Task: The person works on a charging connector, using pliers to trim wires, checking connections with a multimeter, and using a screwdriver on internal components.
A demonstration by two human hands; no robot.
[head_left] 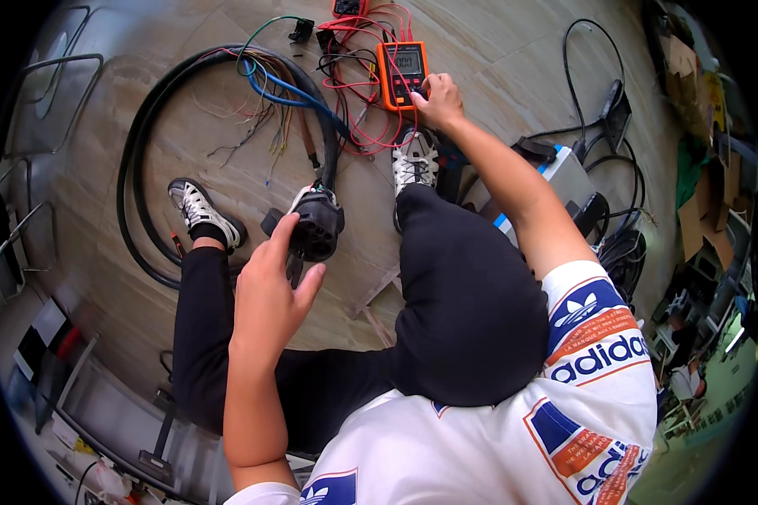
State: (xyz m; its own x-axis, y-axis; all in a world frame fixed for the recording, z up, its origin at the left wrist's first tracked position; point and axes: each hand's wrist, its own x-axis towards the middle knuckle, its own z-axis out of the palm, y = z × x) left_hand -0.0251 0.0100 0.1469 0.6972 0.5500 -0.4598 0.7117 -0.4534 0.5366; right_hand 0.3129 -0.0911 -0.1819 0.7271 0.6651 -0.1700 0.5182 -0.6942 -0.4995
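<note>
A black charging plug (318,225) with round sockets in its face points toward me between my feet. My left hand (271,290) is on its left side, the index finger along the housing and the thumb below; the other fingers are mostly hidden. A thick black cable (130,168) runs from the plug and loops round to the left. Farther off, an orange multimeter (404,63) lies on the floor by my right shoe. The fingers of my right hand (442,103) are closed at its lower right, by the dial. Red test leads (337,84) tangle beside it.
Bare-ended thin wires (248,135) and a blue cable (290,99) spread inside the loop. A second red meter (348,7) sits at the far edge. Right of my leg stands a grey box (556,189) with black cables. Cardboard (706,206) lies far right; metal chair legs (84,93) stand left.
</note>
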